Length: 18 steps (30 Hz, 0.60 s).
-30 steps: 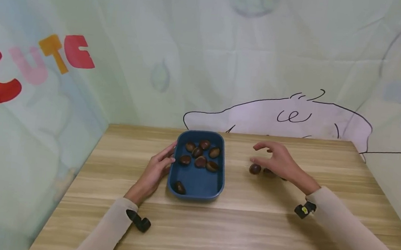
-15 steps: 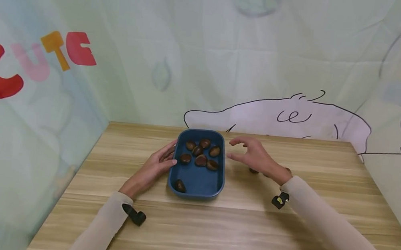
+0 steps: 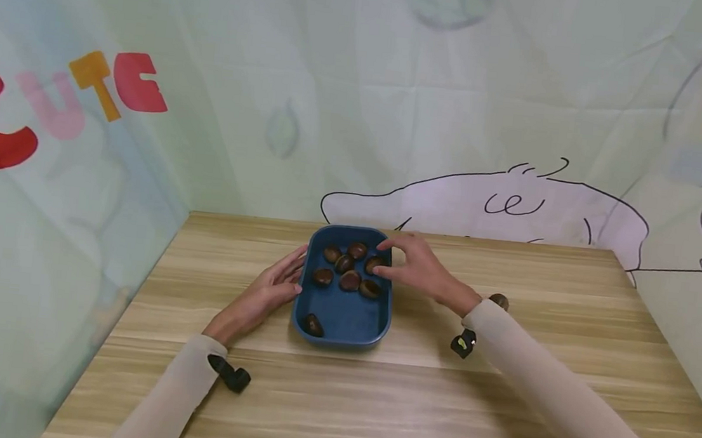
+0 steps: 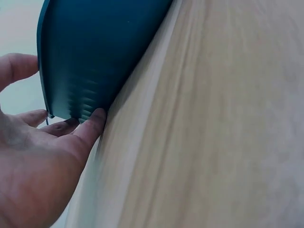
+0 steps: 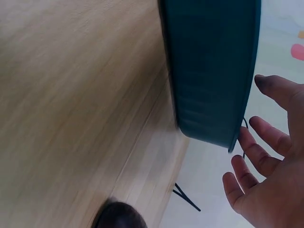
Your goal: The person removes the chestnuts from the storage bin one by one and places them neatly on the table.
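with the left hand (image 3: 257, 300) spread against the tray's (image 3: 349, 321) left edge, the wide, empty right hand (image 3: 424, 270) should pinch the nut (image 3: 372, 263) low.

The right hand (image 3: 418, 271) has moved leftward from the loose chestnuts (image 3: 499, 302) to the right rim of the blue tray (image 3: 351, 312).
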Each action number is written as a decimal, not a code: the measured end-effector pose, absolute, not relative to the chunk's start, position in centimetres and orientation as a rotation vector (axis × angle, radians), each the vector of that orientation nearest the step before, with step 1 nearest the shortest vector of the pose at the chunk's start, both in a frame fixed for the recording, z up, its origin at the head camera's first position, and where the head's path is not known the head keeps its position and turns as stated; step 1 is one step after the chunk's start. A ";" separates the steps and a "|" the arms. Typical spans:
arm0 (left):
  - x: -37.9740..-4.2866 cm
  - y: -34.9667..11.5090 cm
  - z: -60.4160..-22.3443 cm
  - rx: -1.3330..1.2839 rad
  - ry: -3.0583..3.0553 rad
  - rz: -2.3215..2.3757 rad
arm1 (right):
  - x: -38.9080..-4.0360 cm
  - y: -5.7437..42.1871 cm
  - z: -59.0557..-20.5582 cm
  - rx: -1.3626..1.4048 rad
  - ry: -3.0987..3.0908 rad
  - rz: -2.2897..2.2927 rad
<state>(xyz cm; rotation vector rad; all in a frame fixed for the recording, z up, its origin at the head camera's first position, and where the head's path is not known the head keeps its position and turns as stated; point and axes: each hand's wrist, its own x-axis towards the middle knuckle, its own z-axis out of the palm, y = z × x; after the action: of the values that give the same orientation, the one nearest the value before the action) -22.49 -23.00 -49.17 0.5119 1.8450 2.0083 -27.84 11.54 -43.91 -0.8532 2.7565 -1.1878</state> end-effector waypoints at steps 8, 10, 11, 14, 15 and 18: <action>-22.7 -22.6 -49.0 0.503 1.912 1.974 | -28.8 10.2 -44.5 -0.918 2.871 -1.034; -22.7 -22.6 -49.0 0.505 1.923 1.970 | -29.1 10.0 -44.7 -0.926 2.895 -0.999; -22.7 -22.5 -49.0 0.508 1.923 1.971 | -29.3 9.9 -44.8 -0.929 2.905 -0.976; -22.7 -22.5 -49.0 0.507 1.922 1.978 | -29.8 9.4 -45.1 -0.944 2.920 -0.920; -22.7 -22.5 -49.1 0.499 1.922 1.980 | -29.9 9.1 -45.1 -0.943 2.928 -0.900; -22.5 -22.5 -49.1 0.478 1.928 1.981 | -30.2 8.5 -45.3 -0.951 2.953 -0.845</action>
<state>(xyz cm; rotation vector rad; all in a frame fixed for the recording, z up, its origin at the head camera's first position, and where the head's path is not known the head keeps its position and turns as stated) -22.54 -22.52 -49.09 0.4782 1.9275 1.9811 -30.19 8.51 -45.27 -0.9511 2.9532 -0.8447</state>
